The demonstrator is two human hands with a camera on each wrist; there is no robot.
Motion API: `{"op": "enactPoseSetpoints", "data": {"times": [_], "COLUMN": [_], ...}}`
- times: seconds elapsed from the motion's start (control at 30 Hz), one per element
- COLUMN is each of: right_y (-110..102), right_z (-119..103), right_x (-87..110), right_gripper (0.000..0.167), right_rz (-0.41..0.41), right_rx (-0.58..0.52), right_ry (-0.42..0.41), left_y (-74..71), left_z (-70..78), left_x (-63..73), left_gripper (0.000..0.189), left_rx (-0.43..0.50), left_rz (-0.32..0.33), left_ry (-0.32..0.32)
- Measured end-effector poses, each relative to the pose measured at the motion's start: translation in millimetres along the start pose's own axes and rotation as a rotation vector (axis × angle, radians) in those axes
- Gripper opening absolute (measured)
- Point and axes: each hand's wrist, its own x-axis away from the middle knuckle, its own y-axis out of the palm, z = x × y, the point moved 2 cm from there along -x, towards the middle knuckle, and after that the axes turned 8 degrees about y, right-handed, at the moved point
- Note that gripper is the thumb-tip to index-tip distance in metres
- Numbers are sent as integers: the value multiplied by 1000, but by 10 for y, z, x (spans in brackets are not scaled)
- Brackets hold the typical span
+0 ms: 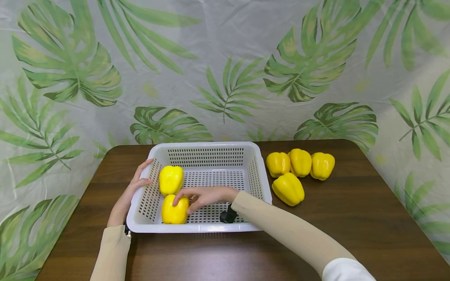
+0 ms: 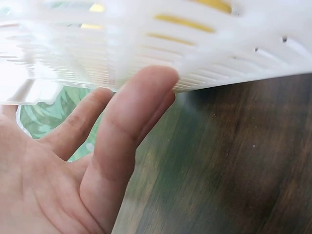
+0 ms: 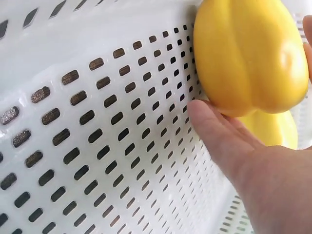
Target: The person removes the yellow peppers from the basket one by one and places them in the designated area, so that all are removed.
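Observation:
A white perforated plastic basket (image 1: 211, 228) stands on the table with two yellow bell peppers inside, along its left end. My left hand (image 1: 131, 191) grips the basket's left rim; in the left wrist view other fingers (image 2: 122, 122) reach the slotted outer wall. Inside the basket, my right hand (image 1: 207, 197) holds the nearer bell pepper (image 1: 172, 212), a finger over its top and the thumb at its side. Right behind it sits the farther bell pepper (image 1: 171, 179). The right wrist view has the thumb (image 3: 219, 131) at the lower edge of the held pepper (image 3: 248, 53).
Right of the basket, several more yellow bell peppers (image 1: 289, 189) lie grouped on the dark wooden table (image 1: 351, 218). A leaf-patterned cloth (image 1: 232, 39) hangs behind the table. A black wrist camera (image 1: 228, 215) hangs under the right wrist, inside the basket.

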Motion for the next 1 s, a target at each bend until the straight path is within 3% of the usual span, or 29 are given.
{"op": "enactPoseSetpoints", "data": {"times": [0.23,0.6,0.83,1.0], "right_y": [-8,-10,-50,-38], "right_z": [-46,-47,-37,-18], "right_x": [35,24,13,8], "right_gripper": [37,41,35,42], "right_rz": [66,63,184,102], "right_rx": [55,74,37,-6], "right_ry": [16,3,31,39], "left_y": [1,2,2,-3], "left_z": [-1,-9,-10,-14], "left_x": [-1,-12,-19,-24], "left_gripper": [65,66,66,65], "left_rx": [-4,14,19,4], "left_rz": [9,1,7,13], "left_ry": [-11,32,32,29]}}
